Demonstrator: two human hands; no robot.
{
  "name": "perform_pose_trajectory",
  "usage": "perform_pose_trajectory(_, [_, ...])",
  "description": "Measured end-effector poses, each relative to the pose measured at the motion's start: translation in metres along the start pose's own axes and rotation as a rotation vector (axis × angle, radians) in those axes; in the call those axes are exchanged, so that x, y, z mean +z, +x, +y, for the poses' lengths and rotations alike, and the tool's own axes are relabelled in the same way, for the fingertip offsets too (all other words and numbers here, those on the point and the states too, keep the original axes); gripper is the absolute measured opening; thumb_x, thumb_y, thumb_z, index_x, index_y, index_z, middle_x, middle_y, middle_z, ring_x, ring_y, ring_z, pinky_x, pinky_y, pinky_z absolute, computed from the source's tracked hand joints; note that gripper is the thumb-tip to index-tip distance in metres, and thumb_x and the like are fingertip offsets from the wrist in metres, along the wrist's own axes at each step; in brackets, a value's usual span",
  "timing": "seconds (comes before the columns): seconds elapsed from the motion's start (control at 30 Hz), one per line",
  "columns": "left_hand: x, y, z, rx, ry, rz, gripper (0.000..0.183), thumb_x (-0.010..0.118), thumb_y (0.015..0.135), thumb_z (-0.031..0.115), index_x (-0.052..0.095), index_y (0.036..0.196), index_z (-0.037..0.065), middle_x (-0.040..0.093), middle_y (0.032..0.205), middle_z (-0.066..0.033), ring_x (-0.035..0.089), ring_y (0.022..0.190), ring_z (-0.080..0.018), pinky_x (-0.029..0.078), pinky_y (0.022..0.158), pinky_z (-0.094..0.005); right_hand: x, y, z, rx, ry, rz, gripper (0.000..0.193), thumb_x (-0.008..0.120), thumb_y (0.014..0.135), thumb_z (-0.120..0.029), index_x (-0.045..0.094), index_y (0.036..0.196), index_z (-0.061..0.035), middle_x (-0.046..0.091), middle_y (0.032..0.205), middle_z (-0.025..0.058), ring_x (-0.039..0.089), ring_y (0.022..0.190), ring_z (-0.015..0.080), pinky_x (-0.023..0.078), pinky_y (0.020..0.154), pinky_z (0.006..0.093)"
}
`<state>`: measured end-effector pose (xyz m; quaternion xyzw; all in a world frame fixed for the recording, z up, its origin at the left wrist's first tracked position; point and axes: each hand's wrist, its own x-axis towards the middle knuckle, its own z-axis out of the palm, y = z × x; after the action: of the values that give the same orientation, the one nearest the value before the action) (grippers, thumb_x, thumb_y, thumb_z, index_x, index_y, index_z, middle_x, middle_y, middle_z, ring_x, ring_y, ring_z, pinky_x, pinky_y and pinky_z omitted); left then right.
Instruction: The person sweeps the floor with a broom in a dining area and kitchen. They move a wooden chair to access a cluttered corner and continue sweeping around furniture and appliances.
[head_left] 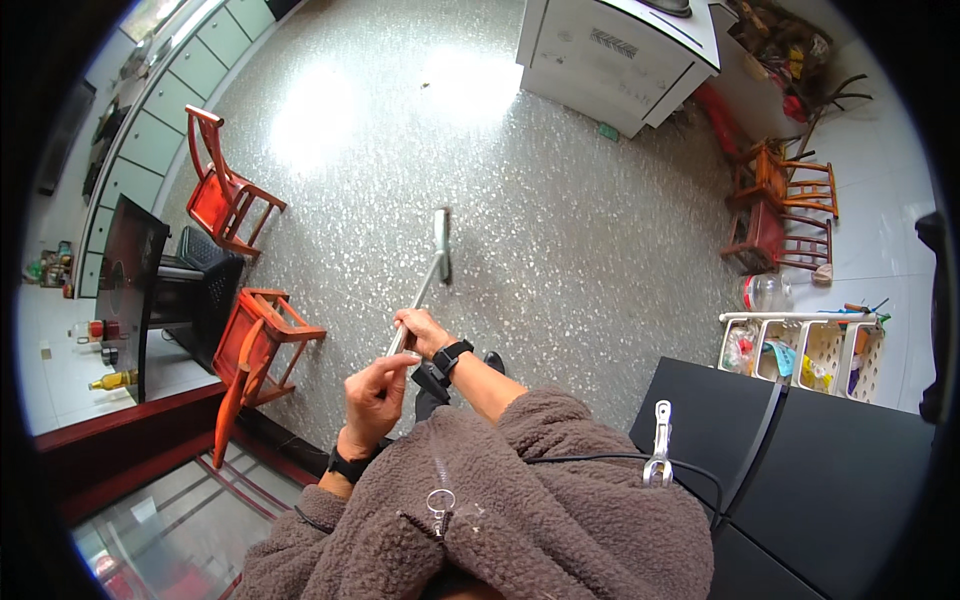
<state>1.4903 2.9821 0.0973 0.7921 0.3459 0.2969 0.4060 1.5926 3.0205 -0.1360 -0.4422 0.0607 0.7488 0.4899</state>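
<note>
A long-handled broom [443, 248] with a pale green-grey head and a dark underside stands on the speckled floor, its pale handle [428, 283] slanting up toward me. My right hand [424, 333] is closed around the handle's upper part. Lower and to the left, my left hand [374, 393] is closed at the handle's top end, thumb and forefinger by the tip. Both wrists wear black bands. Below the hands, my dark shoes show only in part.
Two red wooden chairs [264, 335] stand at the left beside a glass-topped table [175, 530]. A white cabinet [610, 65] is at the far right. Wooden chairs [765, 235], a clear plastic jar [768, 292], a white basket rack [800, 318] and a black-topped surface [830, 470] line the right.
</note>
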Motion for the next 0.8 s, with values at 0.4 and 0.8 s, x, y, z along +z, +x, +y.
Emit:
perform_pose_trajectory(0.4, [0.009, 0.063, -0.076, 0.0, -0.298, -0.246, 0.01, 0.057, 0.091, 0.005, 0.065, 0.096, 0.006, 0.044, 0.052, 0.0023, 0.034, 0.047, -0.0039, 0.027, 0.043, -0.0242, -0.074, 0.095, -0.025, -0.112, -0.068, 0.318, 0.017, 0.057, 0.08, -0.024, 0.055, 0.071, -0.0098, 0.05, 0.057, 0.0027, 0.045, 0.047, 0.0164, 0.038, 0.044, 0.0329])
perform_pose_trajectory(0.8, [0.106, 0.085, -0.041, -0.121, -0.62, -0.848, 0.015, 0.051, 0.096, 0.008, 0.063, 0.103, 0.001, 0.044, 0.059, 0.0075, 0.034, 0.052, -0.0003, 0.024, 0.046, -0.0203, -0.152, -0.089, -0.016, -0.536, 0.673, 0.773, 0.009, 0.051, 0.075, -0.006, 0.049, 0.067, -0.0036, 0.042, 0.056, 0.0069, 0.038, 0.045, 0.0188, 0.031, 0.043, 0.034])
